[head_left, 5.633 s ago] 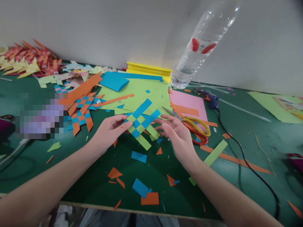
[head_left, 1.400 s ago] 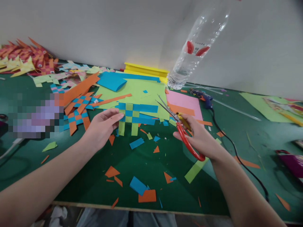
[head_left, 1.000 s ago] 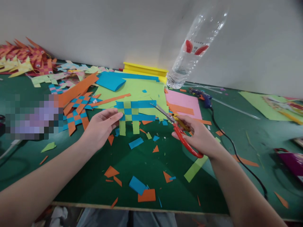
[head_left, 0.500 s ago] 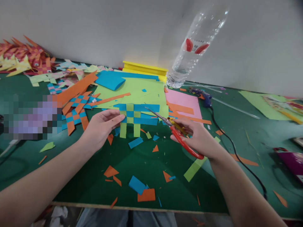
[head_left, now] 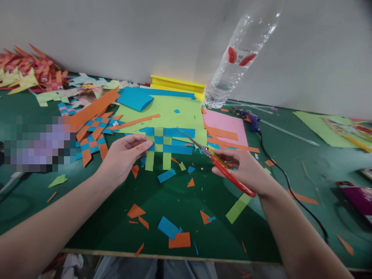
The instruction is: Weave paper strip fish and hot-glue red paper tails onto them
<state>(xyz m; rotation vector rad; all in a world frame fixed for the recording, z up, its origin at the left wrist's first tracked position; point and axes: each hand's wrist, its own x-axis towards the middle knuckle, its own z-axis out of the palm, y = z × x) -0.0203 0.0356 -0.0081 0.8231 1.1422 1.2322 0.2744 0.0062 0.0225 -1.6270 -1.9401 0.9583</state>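
My left hand (head_left: 128,153) pinches the left edge of a woven paper piece (head_left: 159,140) between thumb and fingers. Blue and light green strips cross in it; blue ends stick out to the right and green ends hang down. In my right hand (head_left: 240,166) is a pair of scissors (head_left: 225,174) with red and yellow handles. Its blades point up and left, over the blue strip ends, and look nearly closed. Whether they touch the paper I cannot tell. Beneath the weave lies a large light green sheet (head_left: 174,110).
Paper scraps (head_left: 168,226) litter the green table (head_left: 116,232). A water bottle (head_left: 235,58) stands by the wall; a glue gun (head_left: 250,119) with its black cord lies to the right. Woven blue-orange pieces (head_left: 95,131) and red paper fish (head_left: 35,69) are at the left.
The scissors and my right hand have shifted slightly right and down, and the blades have come closer together. The woven paper has moved a touch left with my left hand.
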